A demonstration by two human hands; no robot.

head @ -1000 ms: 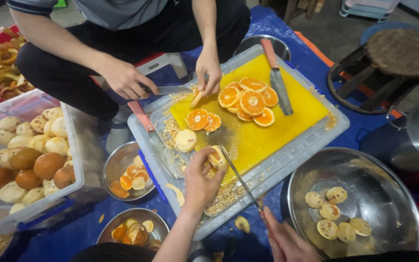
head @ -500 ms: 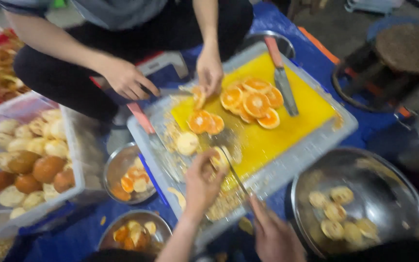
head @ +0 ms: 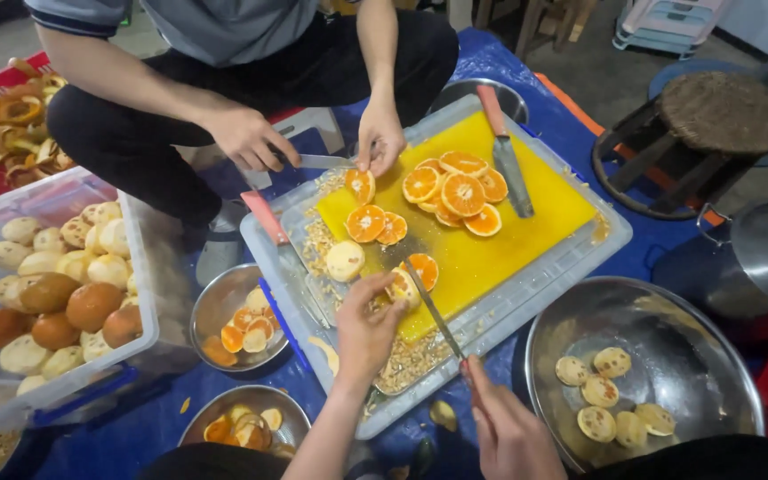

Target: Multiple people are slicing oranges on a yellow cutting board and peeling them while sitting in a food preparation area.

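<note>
The left hand (head: 368, 327) pinches a peeled orange (head: 402, 286) at the near edge of the yellow cutting board (head: 526, 240); the right hand (head: 507, 427) grips a knife (head: 433, 311) cutting it. The near-right steel bowl (head: 668, 347) holds sliced peeled ends; the left plastic tub (head: 140, 258) holds peeled oranges.

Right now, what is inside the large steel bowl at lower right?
The large steel bowl holds six peeled orange end slices near its bottom left. Its lower edge is cut off by the frame, so anything there is unseen.

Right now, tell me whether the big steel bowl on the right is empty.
No. The big steel bowl holds several peeled orange halves lying in its bottom, beside the right hand.
</note>
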